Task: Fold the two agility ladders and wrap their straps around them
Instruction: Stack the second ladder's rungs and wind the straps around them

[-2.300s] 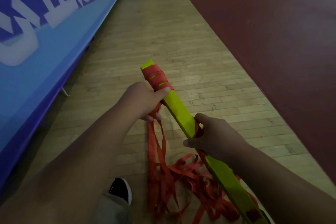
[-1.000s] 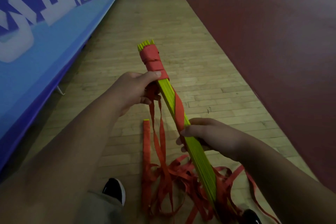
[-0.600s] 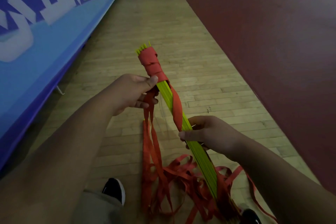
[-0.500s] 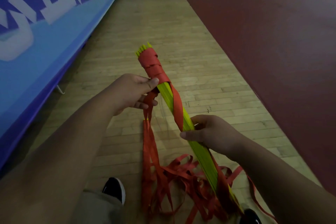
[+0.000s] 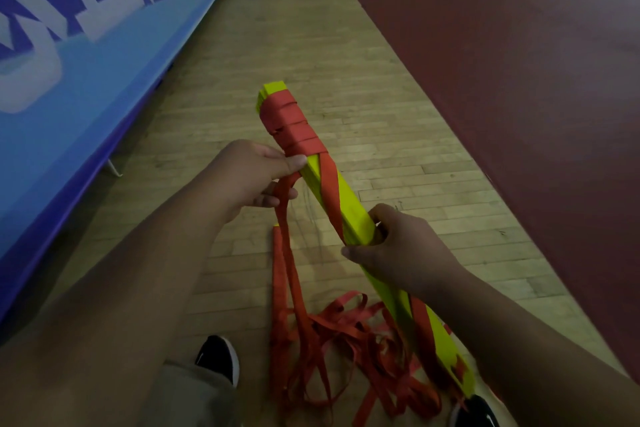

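A stacked bundle of yellow-green ladder rungs [image 5: 353, 208] slants from centre toward the lower right. Red strap [image 5: 292, 128] is wound in several turns round its far end. My left hand [image 5: 254, 177] grips the bundle just below the wound part, thumb on top, with strap passing under its fingers. My right hand [image 5: 391, 246] grips the bundle at mid-length and pinches a diagonal run of strap against it. The loose red straps [image 5: 332, 340] hang from my left hand and lie tangled on the floor.
I stand on a wooden plank floor [image 5: 346, 55]. A blue banner wall [image 5: 86, 45] runs along the left, a dark red court surface [image 5: 502, 62] along the right. My black shoes [image 5: 218, 357] are beside the strap pile.
The bundle has turned about its length, so its flat face shows now instead of the rung edges. One more strap run crosses it. My right hand has shifted its hold.
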Demonstrator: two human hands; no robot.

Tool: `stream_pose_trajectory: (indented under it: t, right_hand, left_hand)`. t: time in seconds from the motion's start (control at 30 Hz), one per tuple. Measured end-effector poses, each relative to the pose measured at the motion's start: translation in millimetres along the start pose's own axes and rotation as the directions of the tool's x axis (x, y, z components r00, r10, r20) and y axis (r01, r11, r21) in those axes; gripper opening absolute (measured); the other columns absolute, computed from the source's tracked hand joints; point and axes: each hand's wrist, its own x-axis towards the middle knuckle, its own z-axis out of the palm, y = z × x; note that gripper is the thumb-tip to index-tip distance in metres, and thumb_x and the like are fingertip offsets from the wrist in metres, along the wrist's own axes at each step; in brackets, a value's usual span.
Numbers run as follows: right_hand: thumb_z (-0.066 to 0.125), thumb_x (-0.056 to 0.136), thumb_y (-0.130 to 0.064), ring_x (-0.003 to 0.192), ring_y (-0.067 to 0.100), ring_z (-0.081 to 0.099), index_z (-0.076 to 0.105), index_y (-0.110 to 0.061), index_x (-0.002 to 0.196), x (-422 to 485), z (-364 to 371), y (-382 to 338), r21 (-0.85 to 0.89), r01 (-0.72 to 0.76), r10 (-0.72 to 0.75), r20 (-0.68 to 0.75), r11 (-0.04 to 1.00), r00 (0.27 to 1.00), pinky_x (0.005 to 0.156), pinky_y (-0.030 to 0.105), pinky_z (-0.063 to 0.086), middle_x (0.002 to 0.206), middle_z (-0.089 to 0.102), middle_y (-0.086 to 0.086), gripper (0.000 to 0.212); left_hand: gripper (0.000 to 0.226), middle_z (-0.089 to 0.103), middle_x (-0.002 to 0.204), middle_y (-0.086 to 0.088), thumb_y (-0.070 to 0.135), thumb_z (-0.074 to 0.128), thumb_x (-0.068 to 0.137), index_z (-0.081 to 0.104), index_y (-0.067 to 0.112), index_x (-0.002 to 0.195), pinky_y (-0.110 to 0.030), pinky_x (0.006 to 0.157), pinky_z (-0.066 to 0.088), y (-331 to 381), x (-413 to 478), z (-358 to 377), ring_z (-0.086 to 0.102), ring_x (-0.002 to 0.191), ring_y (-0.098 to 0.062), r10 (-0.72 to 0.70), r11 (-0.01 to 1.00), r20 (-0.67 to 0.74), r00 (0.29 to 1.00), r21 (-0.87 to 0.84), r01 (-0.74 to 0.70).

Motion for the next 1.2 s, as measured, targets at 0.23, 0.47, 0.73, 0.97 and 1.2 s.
stream_pose_trajectory:
  t: [0.23, 0.47, 0.73, 0.97, 1.2]
  right_hand:
    - [0.089, 0.081, -0.058, 0.080, 0.012, 0.070, 0.060, -0.034, 0.103, 2, 3, 2, 0.005, -0.037, 0.037, -0.031, 0.999, 0.999, 0.078, 0.049, 0.066, 0.093, 0.068, -0.009, 0.043]
    - [0.087, 0.081, -0.055, 0.080, 0.016, 0.069, 0.068, -0.028, 0.097, 5, 3, 5, -0.049, -0.067, 0.067, -0.005, 0.997, 0.998, 0.078, 0.047, 0.064, 0.088, 0.070, -0.005, 0.036]
    - [0.087, 0.086, -0.053, 0.091, 0.017, 0.070, 0.067, -0.028, 0.110, 3, 7, -1, -0.015, -0.063, 0.064, 0.135, 0.998, 0.989, 0.087, 0.046, 0.063, 0.099, 0.072, -0.003, 0.041]
    - [0.087, 0.086, -0.059, 0.101, 0.019, 0.075, 0.069, -0.032, 0.116, 2, 3, -2, 0.246, -0.124, 0.048, 0.294, 0.961, 0.954, 0.099, 0.050, 0.062, 0.109, 0.077, -0.001, 0.045]
    - [0.063, 0.104, -0.058, 0.114, 0.019, 0.077, 0.068, -0.029, 0.132, -5, -14, -10, 0.475, -0.234, -0.043, 0.502, 0.848, 0.864, 0.114, 0.051, 0.054, 0.115, 0.084, -0.005, 0.041]
  left_hand:
    - [0.034, 0.080, 0.083, -0.003, 0.036, 0.081, 0.099, 0.076, 0.006, 0.115, -0.030, 0.056, 0.058, 0, -2, 10, 0.083, 0.081, -0.022, -0.046, 0.999, 0.059, 0.997, -0.007, 0.046]
    - [0.035, 0.076, 0.087, 0.000, 0.044, 0.069, 0.106, 0.077, 0.010, 0.112, -0.038, 0.072, 0.062, 3, -8, 20, 0.083, 0.079, -0.021, -0.055, 0.993, 0.073, 0.996, 0.109, 0.047]
    - [0.048, 0.080, 0.082, -0.005, 0.053, 0.065, 0.106, 0.077, 0.006, 0.106, -0.036, 0.065, 0.061, 0, -6, 28, 0.083, 0.072, -0.022, -0.040, 0.988, -0.073, 0.997, 0.145, 0.050]
    - [0.041, 0.078, 0.078, -0.002, 0.045, 0.068, 0.107, 0.074, 0.005, 0.106, -0.029, 0.054, 0.056, 2, 4, 26, 0.081, 0.069, -0.020, -0.055, 0.997, -0.080, 0.995, 0.044, 0.059]
    - [0.036, 0.078, 0.079, -0.005, 0.040, 0.064, 0.110, 0.075, 0.006, 0.106, -0.029, 0.057, 0.056, 6, 7, 13, 0.078, 0.070, -0.018, -0.070, 0.989, 0.026, 0.997, -0.126, 0.073]
